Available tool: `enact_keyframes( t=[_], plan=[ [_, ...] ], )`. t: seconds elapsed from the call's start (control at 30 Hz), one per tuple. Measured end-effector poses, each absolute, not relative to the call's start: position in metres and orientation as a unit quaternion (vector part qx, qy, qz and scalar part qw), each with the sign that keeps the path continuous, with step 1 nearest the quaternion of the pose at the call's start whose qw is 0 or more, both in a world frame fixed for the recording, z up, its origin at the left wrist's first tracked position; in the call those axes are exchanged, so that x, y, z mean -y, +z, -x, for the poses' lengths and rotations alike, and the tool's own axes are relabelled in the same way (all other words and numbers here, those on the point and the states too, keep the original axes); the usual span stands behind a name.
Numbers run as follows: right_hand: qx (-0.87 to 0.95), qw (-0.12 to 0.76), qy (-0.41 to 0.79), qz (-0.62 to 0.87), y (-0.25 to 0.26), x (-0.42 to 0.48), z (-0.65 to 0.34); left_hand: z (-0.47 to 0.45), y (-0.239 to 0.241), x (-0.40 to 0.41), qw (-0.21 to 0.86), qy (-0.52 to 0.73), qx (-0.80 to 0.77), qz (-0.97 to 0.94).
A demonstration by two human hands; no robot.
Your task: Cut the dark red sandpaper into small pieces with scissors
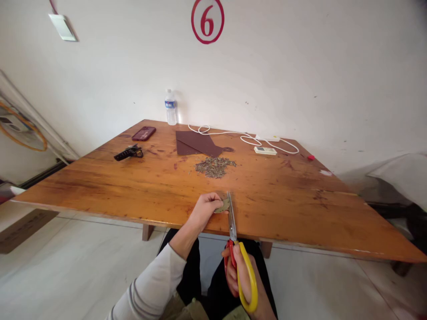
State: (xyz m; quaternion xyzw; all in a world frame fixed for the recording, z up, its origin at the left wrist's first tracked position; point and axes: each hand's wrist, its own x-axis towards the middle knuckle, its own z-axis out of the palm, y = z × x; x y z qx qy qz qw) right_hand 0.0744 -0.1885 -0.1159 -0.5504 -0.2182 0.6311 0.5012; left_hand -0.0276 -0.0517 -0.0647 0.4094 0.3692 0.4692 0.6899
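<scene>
Between its thumb and fingers, my left hand (205, 210) pinches a small flat greenish-grey piece (223, 206) with an uneven edge; its material I cannot make out. My right hand (238, 266) is wrapped round the scissors (232, 224), which have one red and one yellow handle. Their metal blades point away from me over the table's front edge, right beside the piece, and look nearly closed. Whether the piece lies between the blades I cannot tell. Farther back on the table lies a loose pile of small grey-brown clippings (215, 167).
On the wooden table (160, 191) lie dark maroon sheets (195, 143), a phone (144, 133) and a black corded item (129, 152). A water bottle (171, 109) stands by the wall. At the back right are a white cable (230, 132), a remote control (265, 150) and a red scrap (311, 157).
</scene>
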Motion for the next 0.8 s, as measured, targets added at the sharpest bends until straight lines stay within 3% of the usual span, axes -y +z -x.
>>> enact_keyframes(
  t=[0.8],
  plan=[
    [0.202, 0.501, 0.634, 0.553, -0.1071, 0.188, -0.0759, 0.0206, -0.0654, 0.0532, 0.644, 0.507, -0.398, -0.411]
  ],
)
